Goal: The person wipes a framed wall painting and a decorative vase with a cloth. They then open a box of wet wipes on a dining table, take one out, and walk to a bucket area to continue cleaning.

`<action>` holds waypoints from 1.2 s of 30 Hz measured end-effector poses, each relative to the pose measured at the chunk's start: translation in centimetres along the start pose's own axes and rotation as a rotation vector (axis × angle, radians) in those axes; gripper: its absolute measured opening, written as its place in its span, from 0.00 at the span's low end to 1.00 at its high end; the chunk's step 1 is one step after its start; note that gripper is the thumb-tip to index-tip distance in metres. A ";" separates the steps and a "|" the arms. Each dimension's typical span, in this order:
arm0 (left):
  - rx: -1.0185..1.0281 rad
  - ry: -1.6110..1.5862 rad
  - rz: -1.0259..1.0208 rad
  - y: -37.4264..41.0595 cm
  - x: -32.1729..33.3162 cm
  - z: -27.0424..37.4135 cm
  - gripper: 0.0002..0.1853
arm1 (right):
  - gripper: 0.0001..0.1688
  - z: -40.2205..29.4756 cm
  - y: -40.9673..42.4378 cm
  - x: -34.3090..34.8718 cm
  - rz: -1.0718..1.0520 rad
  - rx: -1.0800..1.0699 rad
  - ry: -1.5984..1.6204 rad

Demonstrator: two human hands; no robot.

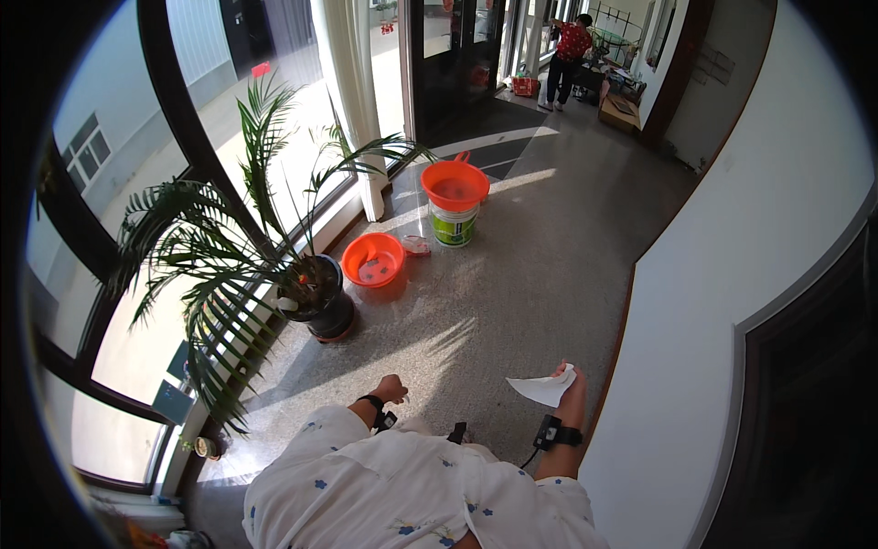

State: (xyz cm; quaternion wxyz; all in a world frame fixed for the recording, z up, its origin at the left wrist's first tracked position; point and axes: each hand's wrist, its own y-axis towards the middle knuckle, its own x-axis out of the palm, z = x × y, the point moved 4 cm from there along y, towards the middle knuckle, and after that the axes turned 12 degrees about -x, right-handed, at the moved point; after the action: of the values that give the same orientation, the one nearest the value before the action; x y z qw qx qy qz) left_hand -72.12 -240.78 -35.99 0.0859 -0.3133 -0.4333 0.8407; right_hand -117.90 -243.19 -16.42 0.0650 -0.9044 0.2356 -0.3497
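Observation:
My right hand (571, 386) is at the lower right, holding a thin white sheet (545, 389), perhaps paper or cloth, which hangs out to the left. A strapped device sits on that wrist. Near the lower middle, my left hand (391, 389) is held over the floor with its fingers curled; whether something small is between them cannot be told. It too wears a black wrist strap with a device. Ahead, an orange plastic basin (374, 261) rests on the floor, and another orange basin (455, 184) sits on top of a white and green bucket (453, 226).
A potted palm (322, 302) stands left beside the windows, near a white curtain (353, 103). On the right runs a white wall (720, 240). Far ahead, beyond a dark mat (494, 130), a person in a red top (573, 41) stands near a cardboard box (619, 113).

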 end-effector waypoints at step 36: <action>0.115 -0.976 0.324 66.5 -30.9 84.9 0.06 | 0.22 1.9 101.6 31.4 -0.110 0.432 0.125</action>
State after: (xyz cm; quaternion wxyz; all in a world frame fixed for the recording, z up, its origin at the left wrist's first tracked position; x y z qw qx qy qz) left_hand -90.36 -351.43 -37.72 -0.2404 0.0577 -0.3221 0.9138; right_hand -135.12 -347.51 -27.59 0.2230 -0.8575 0.1094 -0.4505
